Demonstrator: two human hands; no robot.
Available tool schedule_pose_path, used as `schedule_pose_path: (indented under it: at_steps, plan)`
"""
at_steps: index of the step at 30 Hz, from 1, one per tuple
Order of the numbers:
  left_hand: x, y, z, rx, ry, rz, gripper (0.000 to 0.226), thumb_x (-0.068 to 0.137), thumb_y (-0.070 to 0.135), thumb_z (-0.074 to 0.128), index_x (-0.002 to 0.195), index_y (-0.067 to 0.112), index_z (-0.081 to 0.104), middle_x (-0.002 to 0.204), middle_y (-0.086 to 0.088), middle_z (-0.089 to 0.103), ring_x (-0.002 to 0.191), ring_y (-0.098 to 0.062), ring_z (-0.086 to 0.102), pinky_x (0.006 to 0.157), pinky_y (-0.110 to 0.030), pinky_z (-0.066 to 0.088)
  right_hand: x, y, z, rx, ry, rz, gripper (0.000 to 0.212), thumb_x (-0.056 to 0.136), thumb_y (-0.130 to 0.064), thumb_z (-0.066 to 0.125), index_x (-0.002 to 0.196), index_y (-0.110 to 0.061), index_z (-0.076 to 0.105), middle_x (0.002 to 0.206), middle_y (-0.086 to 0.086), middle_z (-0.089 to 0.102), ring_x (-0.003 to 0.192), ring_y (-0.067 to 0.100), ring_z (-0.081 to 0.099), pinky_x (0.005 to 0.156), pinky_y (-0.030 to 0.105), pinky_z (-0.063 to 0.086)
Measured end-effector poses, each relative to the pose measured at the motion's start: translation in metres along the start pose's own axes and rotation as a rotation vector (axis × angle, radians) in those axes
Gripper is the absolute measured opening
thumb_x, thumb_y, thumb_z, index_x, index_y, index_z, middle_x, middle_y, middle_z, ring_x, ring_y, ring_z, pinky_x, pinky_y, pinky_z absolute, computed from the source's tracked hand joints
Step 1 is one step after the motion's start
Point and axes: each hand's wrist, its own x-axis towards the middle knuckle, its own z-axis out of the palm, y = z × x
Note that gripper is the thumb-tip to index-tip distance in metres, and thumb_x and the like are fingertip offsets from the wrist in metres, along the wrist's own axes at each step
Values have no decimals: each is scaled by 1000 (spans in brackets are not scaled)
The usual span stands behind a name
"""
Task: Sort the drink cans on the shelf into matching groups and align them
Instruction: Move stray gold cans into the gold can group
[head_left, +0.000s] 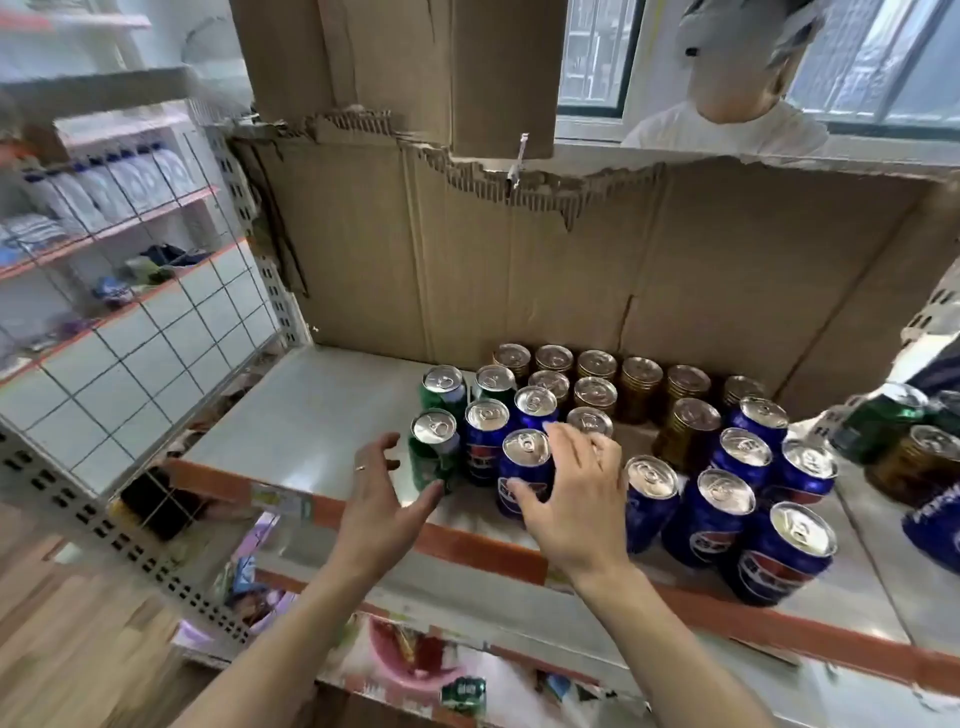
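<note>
Head view: two hands reach with fingers spread wide at the drink cans on the shelf (322, 415).
The left hand (382, 501) holds nothing, its thumb tip just beside the foot of a green can (434, 452). The right hand (576, 499) holds nothing either, with its thumb across the front of a blue can (524, 475) and its fingers (571, 439) past the can's far side; whether they touch it is unclear. Gold cans (595, 392) stand beyond the fingertips, against the cardboard (467, 260), and more blue cans (719, 514) stand right of the wrist.
</note>
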Motion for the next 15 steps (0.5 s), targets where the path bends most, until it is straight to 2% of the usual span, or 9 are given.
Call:
schedule_pose_path:
  at_steps: [3, 5, 10, 12, 15]
  plan:
    - [16, -2, -1, 21, -83, 18, 79, 81, 34, 78, 141, 25, 27, 140, 3, 39, 123, -15, 48, 102, -41, 46, 11, -9, 8, -198, -155, 122, 79, 81, -60, 66, 143, -20, 41, 156, -2, 29, 140, 25, 13, 109, 53, 24]
    - [25, -5, 0, 16, -148, 4, 79, 82, 32, 77, 142, 25, 26, 142, 3, 42, 128, -16, 47, 105, -36, 41, 17, -13, 12, -265, -212, 169, 81, 81, -63, 64, 145, -21, 36, 158, -4, 22, 142, 25, 10, 108, 54, 22]
    - [40, -7, 0, -9, -250, 28, 83, 84, 29, 76, 148, 23, 24, 148, 0, 45, 134, -18, 44, 103, -30, 36, 20, -15, 23, -295, -189, 203, 76, 80, -61, 66, 138, -21, 38, 154, -5, 29, 142, 25, 12, 110, 55, 16]
    - [44, -10, 1, -59, -270, 18, 83, 82, 26, 79, 147, 21, 28, 145, -3, 49, 130, -17, 47, 98, -24, 33, 18, -17, 26, -325, -169, 195, 77, 81, -61, 65, 139, -19, 36, 153, -4, 30, 143, 24, 13, 112, 55, 14]
    - [48, -10, 1, -119, -278, 20, 82, 77, 23, 83, 144, 17, 36, 133, 0, 55, 114, -8, 47, 93, -19, 33, 12, -24, 30, -361, -147, 195, 80, 83, -60, 64, 142, -17, 32, 152, -2, 31, 144, 24, 13, 114, 54, 14]
